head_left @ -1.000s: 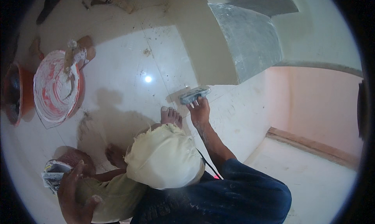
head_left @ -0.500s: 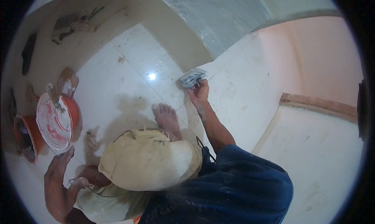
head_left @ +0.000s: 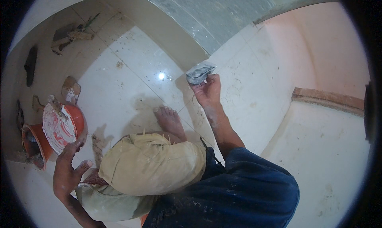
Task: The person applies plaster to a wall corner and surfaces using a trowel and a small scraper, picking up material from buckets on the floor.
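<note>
My right hand [head_left: 209,90] grips a flat grey pad with dark smudges [head_left: 200,73], perhaps folded sandpaper; the exact kind cannot be made out. It is held beside the low corner of the grey-topped step [head_left: 211,21]. At the lower left, my left hand [head_left: 69,170] is empty, thumb and fingers apart, its fingertips close to the near rim of an orange bowl [head_left: 77,120]. White paste is smeared over the bowl's inside, and a paste-crusted tool [head_left: 57,106] lies across its rim.
An orange bucket [head_left: 44,142] lies tipped beside the bowl. Behind them lie a brown scraper-like piece [head_left: 71,88], a dark sandal-like object [head_left: 30,65] and wood scraps [head_left: 77,36]. A pinkish wall with a brown ledge [head_left: 326,100] stands right. My bare foot [head_left: 169,118] rests on white tiles.
My right hand and the grey pad have shifted slightly right and up in view. My left hand has moved a little right and closer to the orange bowl. The view has tilted slightly.
</note>
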Demonstrator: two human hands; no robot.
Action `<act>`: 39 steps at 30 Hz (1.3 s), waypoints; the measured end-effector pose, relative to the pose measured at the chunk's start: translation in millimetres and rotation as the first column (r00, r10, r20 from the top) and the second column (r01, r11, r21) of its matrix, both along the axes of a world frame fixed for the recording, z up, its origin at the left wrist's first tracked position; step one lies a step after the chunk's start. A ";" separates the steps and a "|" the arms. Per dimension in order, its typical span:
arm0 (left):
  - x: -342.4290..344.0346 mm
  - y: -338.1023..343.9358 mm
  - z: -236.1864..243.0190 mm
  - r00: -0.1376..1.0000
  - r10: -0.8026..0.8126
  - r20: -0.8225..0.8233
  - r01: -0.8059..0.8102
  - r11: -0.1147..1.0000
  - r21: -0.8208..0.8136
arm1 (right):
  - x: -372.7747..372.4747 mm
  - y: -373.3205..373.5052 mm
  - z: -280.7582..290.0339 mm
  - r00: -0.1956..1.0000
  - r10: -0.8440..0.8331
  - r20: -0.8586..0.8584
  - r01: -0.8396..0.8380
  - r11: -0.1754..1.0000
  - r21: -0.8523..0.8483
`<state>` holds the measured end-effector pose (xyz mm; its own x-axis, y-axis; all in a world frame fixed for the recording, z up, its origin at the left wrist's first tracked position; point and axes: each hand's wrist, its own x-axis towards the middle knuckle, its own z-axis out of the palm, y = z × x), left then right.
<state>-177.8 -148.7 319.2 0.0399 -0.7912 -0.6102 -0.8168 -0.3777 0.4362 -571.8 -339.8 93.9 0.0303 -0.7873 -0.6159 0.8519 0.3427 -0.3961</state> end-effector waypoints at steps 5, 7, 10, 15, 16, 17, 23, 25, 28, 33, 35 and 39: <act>-2.8 -0.8 -1.1 0.999 0.032 -0.024 -0.032 0.999 -0.021 | -29.7 -0.4 58.1 0.993 0.005 0.116 0.017 0.981 -0.195; -4.0 -0.3 0.4 0.999 0.044 -0.018 -0.044 0.999 -0.004 | -41.9 1.4 74.9 0.993 -0.011 0.114 0.040 0.965 -0.260; -4.3 7.0 -4.4 0.996 0.075 -0.042 -0.079 0.991 -0.105 | -51.8 7.9 85.4 0.994 -0.001 0.106 0.036 0.943 -0.330; 6.1 13.1 -0.7 0.998 0.058 -0.031 -0.061 0.992 -0.106 | -13.2 35.6 86.8 0.949 0.230 0.217 -0.141 0.921 -0.363; 7.2 12.3 0.2 0.998 0.052 -0.029 -0.054 0.995 -0.088 | -0.9 36.4 82.4 0.919 0.314 0.238 -0.202 0.895 -0.398; 6.6 11.8 -0.7 0.998 0.045 -0.038 -0.050 0.992 -0.120 | 15.5 35.6 75.7 0.924 0.317 0.215 -0.220 0.899 -0.379; 6.4 18.8 19.5 0.994 0.095 0.057 -0.089 0.990 -0.107 | 138.1 -9.4 91.1 0.898 0.379 0.223 -0.190 0.792 -0.580; 4.4 20.9 30.3 0.991 0.098 0.089 -0.088 0.991 -0.104 | 169.6 -38.9 97.8 0.907 0.367 0.205 -0.162 0.755 -0.635; -3.6 25.5 47.7 0.982 0.104 0.156 -0.082 0.986 -0.143 | 209.0 -83.3 94.5 0.959 0.278 -0.062 -0.239 0.668 -0.705; -19.9 19.7 63.0 0.990 0.071 0.125 -0.040 0.971 -0.234 | 238.9 -135.1 76.2 0.984 0.069 -0.162 -0.164 0.690 -0.705; -15.2 22.5 49.7 0.993 0.111 0.051 -0.096 0.969 -0.229 | 250.2 -144.1 72.4 0.967 -0.081 -0.243 -0.116 0.705 -0.699; -5.7 31.0 24.2 0.981 0.176 0.085 -0.173 0.984 -0.048 | 278.8 -150.5 71.0 0.732 -0.384 -0.562 -0.128 0.734 -0.667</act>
